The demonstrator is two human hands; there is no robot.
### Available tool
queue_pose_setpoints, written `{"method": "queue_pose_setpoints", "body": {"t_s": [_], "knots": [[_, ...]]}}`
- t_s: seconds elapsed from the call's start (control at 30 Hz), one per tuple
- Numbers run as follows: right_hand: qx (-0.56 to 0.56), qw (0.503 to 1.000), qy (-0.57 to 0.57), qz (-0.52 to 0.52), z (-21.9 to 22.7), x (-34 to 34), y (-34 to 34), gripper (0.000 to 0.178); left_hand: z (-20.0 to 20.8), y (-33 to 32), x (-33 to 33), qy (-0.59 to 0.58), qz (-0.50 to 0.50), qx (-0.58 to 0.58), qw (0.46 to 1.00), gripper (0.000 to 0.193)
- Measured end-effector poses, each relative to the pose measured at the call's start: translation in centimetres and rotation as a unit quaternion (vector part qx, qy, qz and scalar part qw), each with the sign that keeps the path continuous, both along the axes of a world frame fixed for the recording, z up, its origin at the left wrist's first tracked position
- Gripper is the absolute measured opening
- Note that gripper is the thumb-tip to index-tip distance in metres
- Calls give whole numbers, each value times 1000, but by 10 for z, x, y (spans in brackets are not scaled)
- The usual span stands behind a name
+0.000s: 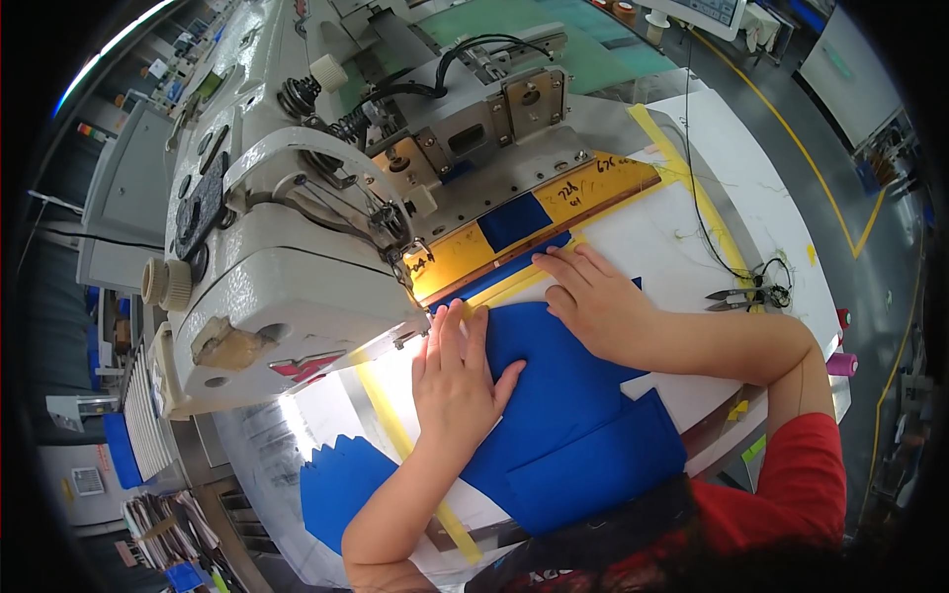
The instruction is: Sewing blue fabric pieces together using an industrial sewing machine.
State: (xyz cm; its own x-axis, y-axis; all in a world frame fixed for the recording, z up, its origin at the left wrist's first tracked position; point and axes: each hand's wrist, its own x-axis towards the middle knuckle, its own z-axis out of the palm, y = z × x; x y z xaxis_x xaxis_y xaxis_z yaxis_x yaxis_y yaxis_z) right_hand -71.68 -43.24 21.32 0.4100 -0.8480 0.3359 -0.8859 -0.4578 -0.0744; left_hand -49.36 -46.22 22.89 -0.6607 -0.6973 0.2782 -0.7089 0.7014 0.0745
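A piece of blue fabric [559, 381] lies on the white worktop in front of the sewing machine [287, 287], its upper edge reaching the yellow clamp plate [583, 193]. My left hand [455, 381] rests flat on the fabric's left part, fingers stretched toward the lit needle area [410, 262]. Farther right, my right hand [598, 306] presses on the fabric near the plate's front edge, its fingers extended and slightly bent. Neither hand grips anything that shows. A folded blue panel [603, 460] lies nearest my body, and a notched blue piece [346, 484] is left of my left forearm.
Thread snips [736, 296] lie on the right of the worktop, beside a tangled black cord [776, 282]. Thread spools [842, 364] stand at the right edge. Yellow tape strips [682, 178] mark the top. Papers [178, 534] are stacked at lower left.
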Motion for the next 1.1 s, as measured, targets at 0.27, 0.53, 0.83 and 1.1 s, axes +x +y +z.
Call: {"method": "queue_pose_setpoints", "body": {"t_s": [0.27,0.53,0.83,1.1], "knots": [[103,982,-161,-13,15,2,-28,16,5,10,8,60,-34,11,998,57],[95,974,-200,-43,13,23,-67,26,2,3,7,41,13,29,999,56],[80,975,-205,-40,9,31,-71,25,2,1,9,15,23,28,999,61],[70,975,-204,-46,8,34,-70,25,-1,2,10,11,13,32,999,57]]}}
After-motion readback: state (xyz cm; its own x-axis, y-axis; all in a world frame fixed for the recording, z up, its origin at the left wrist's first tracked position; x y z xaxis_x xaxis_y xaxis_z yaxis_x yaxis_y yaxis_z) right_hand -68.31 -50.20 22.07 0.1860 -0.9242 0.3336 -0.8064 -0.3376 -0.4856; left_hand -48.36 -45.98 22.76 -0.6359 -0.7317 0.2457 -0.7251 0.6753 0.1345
